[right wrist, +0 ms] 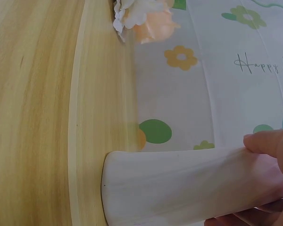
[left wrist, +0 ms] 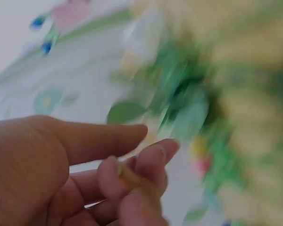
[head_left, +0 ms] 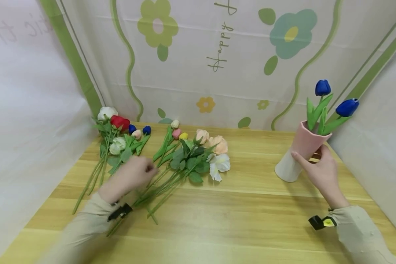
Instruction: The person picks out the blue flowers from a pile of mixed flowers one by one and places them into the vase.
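My right hand grips a pink-and-white vase around its middle, thumb on the near side. The vase leans slightly to the right, and its white base meets the table in the right wrist view. Two blue tulips with green leaves stand in it. Blurred, my left hand is over the flower stems at the left. In the left wrist view its fingers are loosely bent, thumb apart, with nothing seen between them. Near it lie a bunch with peach roses and a white flower.
Farther left lie a red rose, white roses and small blue tulips. A yellow tulip and a pink one lie in between. A printed curtain stands behind the wooden table, with white side walls.
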